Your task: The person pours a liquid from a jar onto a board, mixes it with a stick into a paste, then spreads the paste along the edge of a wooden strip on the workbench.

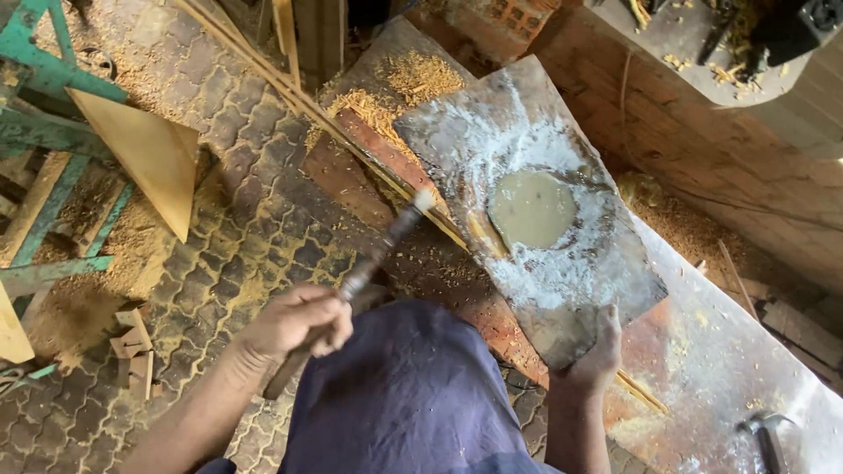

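Wood offcut: a triangular board [145, 158] leans on the green frame [53, 79] at my far left, well apart from my work.
Left hand: my left hand [299, 323] is clamped round a dark-handled tool [360, 276], its pale tip raised near the slab's edge.
Slab: the grey, powder-dusted slab [562, 263] tilts over the bench, a beige putty pool [532, 209] in its middle.
Right hand: my right hand [597, 355] grips the slab's near corner.
Risk: I judge the pool could run off if my one-corner grip lets the slab tip.
Hammer: a hammer [766, 434] lies at the far right.
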